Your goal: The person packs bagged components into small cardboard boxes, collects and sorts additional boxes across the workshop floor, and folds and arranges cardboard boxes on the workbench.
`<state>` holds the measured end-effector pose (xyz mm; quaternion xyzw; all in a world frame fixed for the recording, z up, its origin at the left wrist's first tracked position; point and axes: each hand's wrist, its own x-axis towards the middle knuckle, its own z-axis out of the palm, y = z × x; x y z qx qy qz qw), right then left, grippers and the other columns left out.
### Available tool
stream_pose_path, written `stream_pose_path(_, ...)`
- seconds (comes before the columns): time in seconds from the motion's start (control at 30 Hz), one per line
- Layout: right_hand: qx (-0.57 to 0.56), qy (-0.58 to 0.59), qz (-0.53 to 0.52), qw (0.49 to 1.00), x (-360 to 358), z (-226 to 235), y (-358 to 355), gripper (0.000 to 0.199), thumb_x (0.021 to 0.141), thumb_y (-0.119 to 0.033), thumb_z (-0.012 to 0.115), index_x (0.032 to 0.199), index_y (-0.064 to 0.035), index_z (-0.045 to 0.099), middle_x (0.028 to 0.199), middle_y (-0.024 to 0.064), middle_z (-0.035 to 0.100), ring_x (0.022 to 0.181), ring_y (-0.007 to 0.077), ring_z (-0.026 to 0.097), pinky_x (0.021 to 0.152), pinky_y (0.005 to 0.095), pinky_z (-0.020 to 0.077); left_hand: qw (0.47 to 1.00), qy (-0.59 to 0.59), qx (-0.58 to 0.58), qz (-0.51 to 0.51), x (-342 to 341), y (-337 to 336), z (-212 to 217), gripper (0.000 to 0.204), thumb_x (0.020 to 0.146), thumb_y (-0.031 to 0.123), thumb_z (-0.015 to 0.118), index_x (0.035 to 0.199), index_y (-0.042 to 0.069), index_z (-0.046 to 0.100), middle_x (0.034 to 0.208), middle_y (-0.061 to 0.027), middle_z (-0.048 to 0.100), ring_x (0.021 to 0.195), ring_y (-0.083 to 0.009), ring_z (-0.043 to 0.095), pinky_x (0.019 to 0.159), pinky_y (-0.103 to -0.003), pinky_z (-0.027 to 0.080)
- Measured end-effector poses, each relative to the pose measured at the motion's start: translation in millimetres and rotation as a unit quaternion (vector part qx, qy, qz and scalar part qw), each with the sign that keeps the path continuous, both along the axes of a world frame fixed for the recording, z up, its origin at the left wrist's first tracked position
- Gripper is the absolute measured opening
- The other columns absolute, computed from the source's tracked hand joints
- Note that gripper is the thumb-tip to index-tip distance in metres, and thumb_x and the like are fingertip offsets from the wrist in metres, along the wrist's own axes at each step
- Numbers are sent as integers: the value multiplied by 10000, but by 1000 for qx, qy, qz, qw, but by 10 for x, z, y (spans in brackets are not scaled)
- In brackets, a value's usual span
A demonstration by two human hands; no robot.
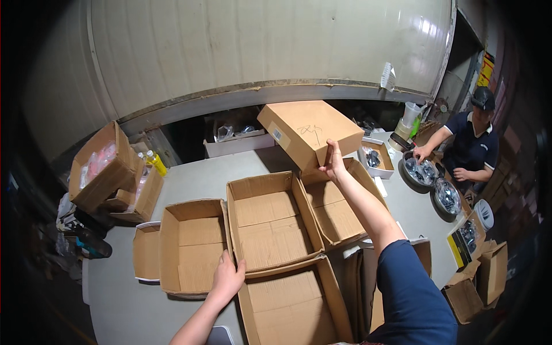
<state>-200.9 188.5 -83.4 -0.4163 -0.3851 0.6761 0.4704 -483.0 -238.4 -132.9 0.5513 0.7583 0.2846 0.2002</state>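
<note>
Right hand (333,163) grips near edge of closed box (310,133), fingers wrapped under edge, thumb on side; box tilted, raised above table (190,172), just behind middle open box (270,221). Left hand (227,278) rests flat, fingers spread, on front rim of middle open box, holding nothing. Advice: one-handed grip at edge looks weak, so support closed box underneath and keep it level. Left hand steadies open box against sliding. Bowls of parts (420,171) lie far right of middle box, by another person.
</note>
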Motion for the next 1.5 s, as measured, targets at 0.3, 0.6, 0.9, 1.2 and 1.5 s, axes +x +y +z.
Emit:
stream_pose_path(0.3, -70, -279, -24, 957, -469, -26, 896, 844, 833, -758, 563, 1363, -103, 530, 1358, 197, 553, 1088, 310, 645, 854, 504, 566, 1000, 2, -16, 8, 64, 96, 219, 769, 950, 281, 570, 1470, -124, 174, 1327, -425, 453, 1049, -554, 591, 905, -556, 497)
stream_pose_path(0.6, 175, -431, 120, 877, -837, -82, 1425, 302, 886, -286, 652, 980, -6, 713, 1009, 133, 716, 999, 211, 664, 771, 342, 493, 998, -28, -51, 11, 92, 164, 306, 805, 915, 229, 616, 1491, -88, 151, 1382, -390, 418, 1112, -555, 557, 930, -548, 488)
stream_pose_path(0.9, 249, -555, 231, 759, -589, 530, 871, 767, 741, -266, 773, 1384, 51, 499, 1645, 248, 29, 1505, 374, 184, 1193, 411, 232, 1000, 0, 11, -3, 116, 122, 267, 791, 938, 214, 605, 1536, -37, 151, 1462, -346, 380, 1299, -508, 452, 1043, -498, 429)
stream_pose_path(1.2, 323, -616, 605, 387, 836, 359, -1511, 764, 817, -514, 729, 1393, -50, 536, 1309, 240, 607, 1216, 393, 569, 1041, 437, 444, 996, 86, 38, 0, 254, 153, 340, 702, 990, 257, 522, 1532, -36, 184, 1466, -319, 411, 1170, -486, 565, 934, -494, 507)
stream_pose_path(1.5, 438, -632, 369, 523, 246, 448, -748, 191, 842, -168, 612, 950, -55, 722, 892, 163, 723, 852, 360, 685, 775, 444, 546, 989, 141, 44, 23, 225, 72, 226, 713, 982, 284, 509, 1524, -53, 191, 1450, -321, 428, 1083, -468, 622, 865, -510, 540)
